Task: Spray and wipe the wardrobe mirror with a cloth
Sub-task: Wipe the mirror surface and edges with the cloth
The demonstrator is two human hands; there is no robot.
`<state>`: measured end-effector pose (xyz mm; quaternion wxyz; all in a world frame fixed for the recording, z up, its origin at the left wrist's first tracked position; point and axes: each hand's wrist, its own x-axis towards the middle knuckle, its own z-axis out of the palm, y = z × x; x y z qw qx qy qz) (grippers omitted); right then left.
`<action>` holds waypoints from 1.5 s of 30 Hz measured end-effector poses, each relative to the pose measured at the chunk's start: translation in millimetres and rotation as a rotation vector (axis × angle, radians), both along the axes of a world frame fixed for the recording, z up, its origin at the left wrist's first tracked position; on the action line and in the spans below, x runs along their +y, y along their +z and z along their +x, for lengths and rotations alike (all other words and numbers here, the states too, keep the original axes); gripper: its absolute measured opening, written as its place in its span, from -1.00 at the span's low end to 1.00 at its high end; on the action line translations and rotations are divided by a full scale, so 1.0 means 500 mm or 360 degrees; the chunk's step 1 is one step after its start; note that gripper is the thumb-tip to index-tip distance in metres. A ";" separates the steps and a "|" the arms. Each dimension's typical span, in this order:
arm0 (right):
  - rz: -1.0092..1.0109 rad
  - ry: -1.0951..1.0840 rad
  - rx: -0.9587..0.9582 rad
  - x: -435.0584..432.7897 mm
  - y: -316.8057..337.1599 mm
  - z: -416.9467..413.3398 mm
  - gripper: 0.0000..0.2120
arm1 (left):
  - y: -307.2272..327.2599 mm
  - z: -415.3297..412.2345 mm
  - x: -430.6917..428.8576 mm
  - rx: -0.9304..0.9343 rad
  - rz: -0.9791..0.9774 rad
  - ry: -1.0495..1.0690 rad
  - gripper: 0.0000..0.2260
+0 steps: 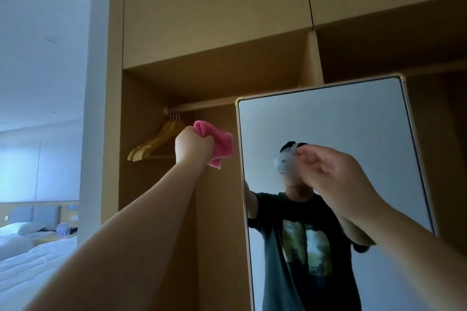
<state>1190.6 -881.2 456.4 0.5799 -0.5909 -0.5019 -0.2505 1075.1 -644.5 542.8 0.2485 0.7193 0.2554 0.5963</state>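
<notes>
The right hand (336, 174) is raised nearest the camera, in front of the mirror (328, 118), its fingers loosely curled and a little apart, gripping nothing. It covers part of the reflection of the person, who wears a dark printed T-shirt. Farther out and to the left, the left hand (193, 145) is clenched in a fist around a bunched pink cloth (218, 144), which sticks out above and to the right of the fist. The cloth sits just left of the mirror's left frame edge, seemingly short of the glass. Behind the left hand, inside the open wardrobe (214, 20), wooden hangers (154, 145) hang from a rail (209, 105). Far left, a bed (32, 257) with white bedding shows.
</notes>
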 end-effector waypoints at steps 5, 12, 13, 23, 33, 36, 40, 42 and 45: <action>0.0029 -0.0002 -0.0063 -0.007 -0.013 0.016 -0.74 | 0.036 0.062 -0.004 0.0059 0.0026 0.0011 -0.97; 0.0073 0.0021 -0.0061 -0.037 0.005 0.051 -0.79 | 0.045 0.121 -0.070 -0.0112 0.0157 -0.0271 -0.85; 0.0089 0.0001 -0.0095 -0.042 0.011 0.058 -0.79 | 0.045 0.128 -0.076 -0.0096 0.0158 -0.0270 -0.84; 0.0186 -0.0984 -0.0489 -0.143 0.057 0.167 -0.65 | 0.038 0.156 -0.102 -0.0109 0.0096 -0.0271 -0.65; 0.0019 -0.1081 0.0216 -0.210 -0.012 0.244 -0.40 | -0.018 0.168 -0.108 -0.0141 0.0050 -0.0211 -0.69; -0.0011 -0.1028 0.0215 -0.222 -0.044 0.253 -0.39 | -0.052 0.170 -0.115 -0.0207 0.0026 -0.0236 -0.74; -0.0015 -0.0956 0.0243 -0.228 -0.079 0.262 -0.42 | -0.106 0.175 -0.116 -0.0280 -0.0018 -0.0289 -0.93; 0.0001 -0.0911 0.0274 -0.228 -0.096 0.267 -0.43 | -0.132 0.175 -0.114 -0.0268 -0.0046 -0.0319 -0.93; 0.0039 -0.0835 0.0331 -0.227 -0.123 0.274 -0.46 | -0.169 0.173 -0.112 -0.0252 -0.0045 -0.0338 -0.92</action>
